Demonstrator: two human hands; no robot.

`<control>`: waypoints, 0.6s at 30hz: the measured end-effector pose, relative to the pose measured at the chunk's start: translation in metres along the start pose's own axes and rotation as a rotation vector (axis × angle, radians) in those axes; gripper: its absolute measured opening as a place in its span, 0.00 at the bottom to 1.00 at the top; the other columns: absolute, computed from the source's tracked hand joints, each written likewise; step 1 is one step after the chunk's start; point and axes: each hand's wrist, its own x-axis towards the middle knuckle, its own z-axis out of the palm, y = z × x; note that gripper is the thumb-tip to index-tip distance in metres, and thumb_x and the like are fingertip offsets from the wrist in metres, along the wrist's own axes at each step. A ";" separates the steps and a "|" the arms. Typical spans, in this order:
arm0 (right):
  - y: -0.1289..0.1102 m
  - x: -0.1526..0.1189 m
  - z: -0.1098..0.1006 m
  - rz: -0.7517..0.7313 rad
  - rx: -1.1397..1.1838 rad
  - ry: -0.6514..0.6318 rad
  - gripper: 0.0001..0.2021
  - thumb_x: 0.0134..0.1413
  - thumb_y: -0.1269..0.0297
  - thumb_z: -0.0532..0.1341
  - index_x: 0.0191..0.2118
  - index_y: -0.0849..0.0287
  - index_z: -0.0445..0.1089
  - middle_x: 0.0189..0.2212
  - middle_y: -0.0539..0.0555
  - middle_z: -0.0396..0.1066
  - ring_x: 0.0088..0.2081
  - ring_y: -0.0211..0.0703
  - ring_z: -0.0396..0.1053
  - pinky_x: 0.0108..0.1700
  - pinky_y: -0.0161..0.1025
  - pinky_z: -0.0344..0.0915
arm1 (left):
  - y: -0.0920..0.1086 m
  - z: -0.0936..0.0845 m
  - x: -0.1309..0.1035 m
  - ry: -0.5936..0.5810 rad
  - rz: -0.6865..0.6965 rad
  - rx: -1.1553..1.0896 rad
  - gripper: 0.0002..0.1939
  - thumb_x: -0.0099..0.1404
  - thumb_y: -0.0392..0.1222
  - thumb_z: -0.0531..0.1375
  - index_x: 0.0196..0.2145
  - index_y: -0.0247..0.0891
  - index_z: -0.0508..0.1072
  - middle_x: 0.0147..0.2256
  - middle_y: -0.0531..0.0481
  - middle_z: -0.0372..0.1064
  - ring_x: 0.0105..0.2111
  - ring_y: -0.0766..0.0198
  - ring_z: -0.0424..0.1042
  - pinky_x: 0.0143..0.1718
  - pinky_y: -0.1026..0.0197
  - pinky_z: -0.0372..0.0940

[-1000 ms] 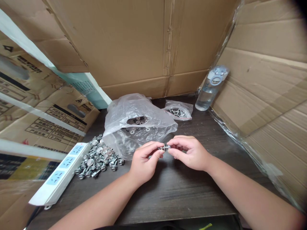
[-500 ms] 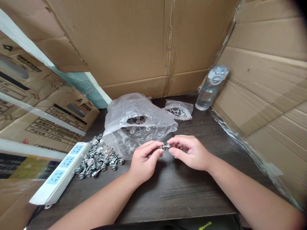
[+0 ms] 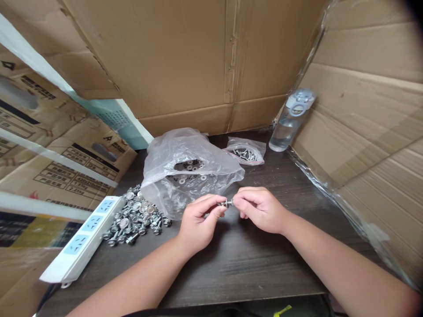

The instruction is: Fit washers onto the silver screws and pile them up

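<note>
The left hand [image 3: 198, 225] pinches a metal fastener [image 3: 226, 203]; the right hand [image 3: 261, 211] pinches its other end, apparently adjusting it; alignment needs steadiness

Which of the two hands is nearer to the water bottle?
Right. The right hand is on the near side of the water bottle, slightly to its left. The left hand is also on the near side, but much farther left.
</note>
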 end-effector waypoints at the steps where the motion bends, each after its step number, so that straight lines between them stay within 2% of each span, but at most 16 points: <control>1: 0.001 0.000 0.000 0.016 0.015 0.003 0.16 0.66 0.62 0.54 0.31 0.63 0.73 0.25 0.52 0.68 0.27 0.32 0.66 0.31 0.30 0.63 | 0.000 0.000 0.000 0.005 -0.001 0.001 0.06 0.64 0.36 0.61 0.38 0.36 0.77 0.25 0.52 0.71 0.25 0.71 0.70 0.30 0.69 0.67; 5: 0.003 -0.003 0.001 0.068 0.066 0.016 0.12 0.64 0.60 0.57 0.39 0.64 0.73 0.28 0.53 0.69 0.27 0.32 0.66 0.29 0.29 0.64 | 0.002 0.000 0.001 0.007 0.000 -0.006 0.06 0.64 0.35 0.60 0.38 0.36 0.77 0.25 0.52 0.72 0.25 0.71 0.70 0.30 0.69 0.67; 9: 0.004 -0.006 0.003 0.039 0.096 0.023 0.12 0.58 0.62 0.63 0.43 0.64 0.71 0.30 0.53 0.69 0.28 0.32 0.66 0.29 0.29 0.65 | 0.002 -0.001 0.001 0.001 0.017 0.008 0.05 0.64 0.35 0.61 0.37 0.35 0.77 0.25 0.52 0.71 0.26 0.71 0.70 0.30 0.69 0.67; 15: 0.002 -0.004 0.003 -0.010 0.030 0.040 0.07 0.59 0.64 0.62 0.38 0.63 0.73 0.27 0.51 0.68 0.28 0.31 0.64 0.29 0.28 0.62 | 0.000 -0.001 0.000 -0.005 0.021 -0.001 0.05 0.64 0.35 0.61 0.38 0.35 0.77 0.26 0.52 0.71 0.26 0.73 0.70 0.30 0.70 0.67; 18: 0.001 -0.002 0.002 -0.038 -0.001 0.018 0.09 0.62 0.65 0.59 0.34 0.63 0.74 0.25 0.51 0.68 0.27 0.30 0.63 0.30 0.29 0.61 | -0.001 0.000 0.000 -0.010 0.034 -0.013 0.06 0.64 0.34 0.60 0.39 0.35 0.77 0.27 0.52 0.71 0.26 0.73 0.71 0.30 0.71 0.67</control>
